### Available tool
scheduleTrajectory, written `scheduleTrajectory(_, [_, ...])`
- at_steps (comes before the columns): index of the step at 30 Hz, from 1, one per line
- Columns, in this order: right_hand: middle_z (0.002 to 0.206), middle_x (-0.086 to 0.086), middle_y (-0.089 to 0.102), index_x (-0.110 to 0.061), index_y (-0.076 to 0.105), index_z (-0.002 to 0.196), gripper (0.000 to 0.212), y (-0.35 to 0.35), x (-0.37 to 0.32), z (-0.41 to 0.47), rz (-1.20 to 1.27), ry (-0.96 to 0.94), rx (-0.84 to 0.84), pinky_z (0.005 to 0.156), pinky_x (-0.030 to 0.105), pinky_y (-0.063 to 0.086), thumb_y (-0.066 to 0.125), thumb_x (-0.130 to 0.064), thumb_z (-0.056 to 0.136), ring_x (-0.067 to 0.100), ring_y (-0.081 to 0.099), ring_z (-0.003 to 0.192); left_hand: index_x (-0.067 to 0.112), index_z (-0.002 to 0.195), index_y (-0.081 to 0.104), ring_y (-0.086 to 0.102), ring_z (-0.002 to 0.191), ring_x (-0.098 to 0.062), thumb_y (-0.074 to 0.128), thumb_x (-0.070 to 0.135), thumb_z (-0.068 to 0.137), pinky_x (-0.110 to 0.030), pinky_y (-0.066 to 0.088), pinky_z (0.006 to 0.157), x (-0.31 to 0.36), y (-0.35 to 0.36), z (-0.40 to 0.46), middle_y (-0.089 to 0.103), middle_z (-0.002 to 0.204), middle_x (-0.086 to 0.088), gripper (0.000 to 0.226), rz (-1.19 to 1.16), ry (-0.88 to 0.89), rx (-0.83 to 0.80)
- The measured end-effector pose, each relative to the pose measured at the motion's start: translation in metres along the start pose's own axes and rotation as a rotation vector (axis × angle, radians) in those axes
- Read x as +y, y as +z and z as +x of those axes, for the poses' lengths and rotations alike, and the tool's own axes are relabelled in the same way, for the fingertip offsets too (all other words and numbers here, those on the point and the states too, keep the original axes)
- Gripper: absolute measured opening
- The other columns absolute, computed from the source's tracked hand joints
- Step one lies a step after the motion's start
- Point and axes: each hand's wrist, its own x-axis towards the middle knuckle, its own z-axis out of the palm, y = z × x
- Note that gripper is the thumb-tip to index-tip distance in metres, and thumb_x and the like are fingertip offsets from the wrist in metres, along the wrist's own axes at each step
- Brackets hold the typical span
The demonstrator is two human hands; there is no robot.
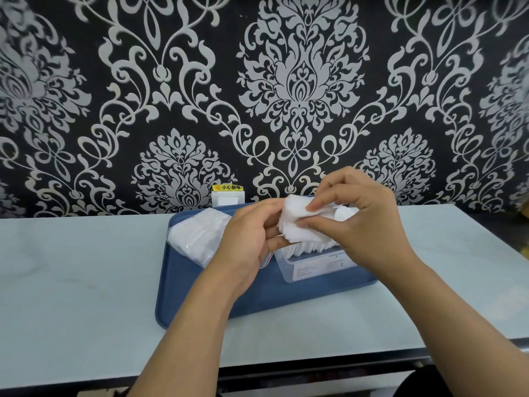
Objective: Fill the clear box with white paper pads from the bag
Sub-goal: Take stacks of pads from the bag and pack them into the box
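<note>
Progress: while a stack of pads [303, 224] is gripped above the box [315, 266], white pads are already seen inside it, so filling is judged well along.
Left to do: the bag [197, 236], far left on the tray [200, 293], is judged still bulging.
Hands: the stack is pinched by left hand [249, 247] and right hand [363, 222].
Materials: soft fanned paper squares; clear rigid plastic; crinkly film; smooth blue tray on a pale table [71, 276].

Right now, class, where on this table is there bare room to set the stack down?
Bare pale tabletop lies left of the blue plastic tray; more lies right of it. The tray is crowded: clear plastic bag, clear box, both hands.
</note>
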Motion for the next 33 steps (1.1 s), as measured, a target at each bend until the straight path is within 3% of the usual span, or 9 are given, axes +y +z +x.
scheduleTrajectory(7, [0.091,-0.011,0.065,-0.022,0.076,0.081,0.027,0.0,0.002,0.0,0.0,0.031,0.014,0.074,0.016,0.042,0.094,-0.023,0.061,0.007,0.058,0.088,0.002,0.108,0.073,0.07,0.092,-0.023,0.046,0.001,0.099,-0.037,0.061,0.084,-0.001,0.0,0.0,0.077,0.1,-0.014,0.028,0.005,0.002,-0.014])
scheduleTrajectory(10, [0.104,-0.011,0.065,-0.027,0.071,0.109,0.05,0.0,0.003,0.0,-0.05,0.058,-0.032,0.079,0.019,0.047,0.093,-0.026,0.064,0.009,0.059,0.098,0.003,0.108,0.073,0.07,0.096,-0.025,0.047,0.003,0.099,-0.039,0.059,0.088,-0.001,0.0,0.001,0.075,0.107,-0.018,0.028,-0.014,-0.001,-0.007])
scheduleTrajectory(12, [0.113,-0.011,0.063,-0.028,0.064,0.123,0.058,0.002,0.006,-0.002,0.029,0.176,-0.079,0.081,0.018,0.049,0.09,-0.027,0.07,0.009,0.06,0.101,0.006,0.106,0.074,0.07,0.098,-0.026,0.049,0.012,0.099,-0.041,0.059,0.089,0.0,0.002,0.0,0.074,0.111,-0.019,0.026,-0.068,-0.007,-0.038])
scheduleTrajectory(15, [0.115,-0.004,0.065,-0.024,0.062,0.127,0.04,0.011,0.006,-0.003,0.318,0.369,-0.134,0.081,0.025,0.055,0.074,-0.02,0.089,0.016,0.065,0.101,0.006,0.12,0.067,0.071,0.1,-0.024,0.052,0.016,0.101,-0.044,0.059,0.087,-0.003,0.009,-0.001,0.073,0.114,-0.013,0.026,-0.045,0.002,-0.09])
scheduleTrajectory(19, [0.122,-0.004,0.064,-0.029,0.06,0.127,0.035,0.026,-0.004,-0.006,0.561,0.565,-0.128,0.076,0.019,0.054,0.052,-0.008,0.101,0.014,0.068,0.104,0.01,0.127,0.061,0.072,0.102,-0.021,0.048,0.012,0.104,-0.035,0.06,0.077,-0.015,0.031,-0.002,0.073,0.118,-0.011,0.027,-0.114,-0.025,-0.024])
scheduleTrajectory(24, [0.126,-0.004,0.063,-0.026,0.055,0.133,0.035,0.027,-0.007,-0.005,0.681,0.689,-0.006,0.093,0.03,0.056,0.058,-0.018,0.099,0.016,0.067,0.112,0.011,0.126,0.061,0.071,0.108,-0.023,0.046,0.0,0.101,-0.028,0.059,0.079,-0.02,0.038,0.003,0.073,0.118,-0.011,0.032,-0.18,0.052,0.076])
scheduleTrajectory(28, [0.105,0.014,0.076,-0.007,0.069,0.115,0.021,0.015,-0.007,-0.01,0.672,0.708,-0.051,0.089,0.039,0.059,0.062,-0.018,0.098,0.032,0.072,0.102,0.012,0.125,0.059,0.071,0.106,-0.025,0.05,-0.002,0.099,-0.027,0.059,0.078,-0.025,0.047,0.005,0.073,0.116,-0.012,0.031,-0.171,0.093,0.103])
scheduleTrajectory(30, [0.097,0.018,0.076,-0.005,0.075,0.104,0.016,0.005,-0.004,-0.012,0.633,0.694,-0.045,0.081,0.036,0.062,0.066,-0.015,0.095,0.034,0.073,0.092,0.016,0.118,0.06,0.073,0.102,-0.022,0.057,0.001,0.097,-0.027,0.06,0.077,-0.027,0.048,0.004,0.073,0.112,-0.008,0.026,-0.064,0.106,0.108])
scheduleTrajectory(33, [0.085,0.014,0.077,-0.004,0.078,0.091,0.01,-0.017,0.009,-0.012,0.468,0.746,-0.024,0.065,0.025,0.056,0.074,-0.012,0.087,0.02,0.07,0.072,0.028,0.112,0.059,0.068,0.095,-0.007,0.071,0.015,0.091,-0.018,0.056,0.073,-0.032,0.043,0.005,0.066,0.106,0.013,0.028,0.46,0.229,0.12])
